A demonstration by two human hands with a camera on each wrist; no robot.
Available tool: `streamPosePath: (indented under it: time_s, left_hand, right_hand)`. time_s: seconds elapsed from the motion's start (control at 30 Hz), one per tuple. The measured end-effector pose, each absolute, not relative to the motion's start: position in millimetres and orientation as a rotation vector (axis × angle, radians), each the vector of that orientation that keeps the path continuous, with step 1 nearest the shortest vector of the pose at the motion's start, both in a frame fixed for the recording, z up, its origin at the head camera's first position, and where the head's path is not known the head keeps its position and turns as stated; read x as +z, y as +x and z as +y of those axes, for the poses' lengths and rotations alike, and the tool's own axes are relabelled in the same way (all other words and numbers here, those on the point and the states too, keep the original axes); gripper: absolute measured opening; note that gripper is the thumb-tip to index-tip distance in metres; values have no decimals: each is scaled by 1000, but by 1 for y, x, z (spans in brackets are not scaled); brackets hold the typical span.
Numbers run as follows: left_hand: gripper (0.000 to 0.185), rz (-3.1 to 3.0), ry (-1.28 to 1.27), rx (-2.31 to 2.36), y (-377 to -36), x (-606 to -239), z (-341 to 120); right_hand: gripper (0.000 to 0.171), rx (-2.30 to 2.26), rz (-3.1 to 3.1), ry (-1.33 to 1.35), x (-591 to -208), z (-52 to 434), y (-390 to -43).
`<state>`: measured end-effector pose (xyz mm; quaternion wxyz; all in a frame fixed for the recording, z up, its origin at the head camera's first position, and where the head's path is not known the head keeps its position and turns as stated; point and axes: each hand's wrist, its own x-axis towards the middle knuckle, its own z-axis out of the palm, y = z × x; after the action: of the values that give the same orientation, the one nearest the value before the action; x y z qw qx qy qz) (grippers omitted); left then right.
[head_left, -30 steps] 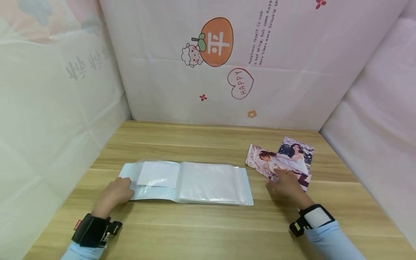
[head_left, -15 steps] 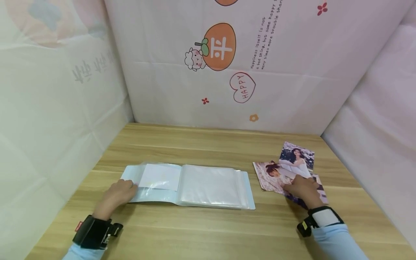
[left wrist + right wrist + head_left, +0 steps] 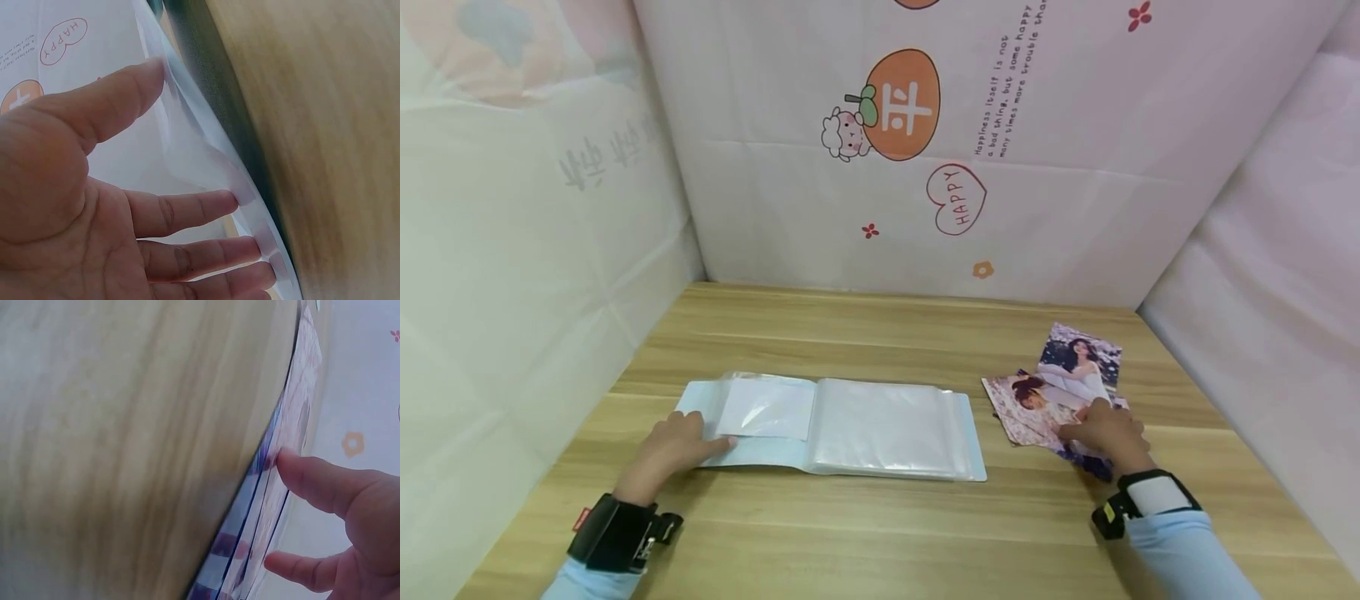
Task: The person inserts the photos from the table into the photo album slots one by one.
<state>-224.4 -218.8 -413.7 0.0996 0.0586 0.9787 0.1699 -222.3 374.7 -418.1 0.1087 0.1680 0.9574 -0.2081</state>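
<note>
An open photo album (image 3: 887,429) with clear plastic sleeves lies flat on the table. Its left page holds a white card (image 3: 767,407) in a sleeve. My left hand (image 3: 670,446) rests on that page's left edge, thumb stretched out over it; in the left wrist view, straight fingertips (image 3: 219,203) touch the page. To the right lies a small fanned stack of photos, with a blossom photo (image 3: 1022,412) overlapping one of a person in white (image 3: 1082,358). My right hand (image 3: 1108,435) touches the stack's near side, thumb and finger spread in the right wrist view.
The wood-grain table (image 3: 880,533) is walled in by a printed white cloth (image 3: 775,208) at the back and plain cloth on both sides. Each wrist wears a strapped camera, such as the black one (image 3: 613,533) on the left.
My right hand has shifted right and toward me, and the blossom photo has turned and slid right with it. My left thumb has stretched out across the album's left page.
</note>
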Motion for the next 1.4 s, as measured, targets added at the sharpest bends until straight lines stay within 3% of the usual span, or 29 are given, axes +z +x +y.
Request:
streamPosePath:
  time_s: [0.17, 0.3, 0.43, 0.77, 0.93, 1.4]
  left_hand:
    - [64, 2896, 159, 500, -225, -413, -218]
    - [72, 2888, 158, 546, -224, -412, -216]
    - [80, 2874, 170, 553, -223, -412, -215]
    - [69, 2825, 186, 581, -221, -410, -212]
    - [68, 2806, 146, 576, -220, -409, -209]
    - [61, 2847, 145, 549, -220, -412, -211]
  right_hand:
    - [64, -646, 2923, 493, -420, 381, -224]
    - [33, -886, 2906, 456, -422, 388, -224]
    - [17, -1310, 2655, 534, -421, 389, -221]
    - [24, -1826, 2177, 582, -414, 384, -216]
    - [20, -1920, 2064, 504, -408, 373, -212]
    - [27, -1950, 2391, 427, -394, 333, -211]
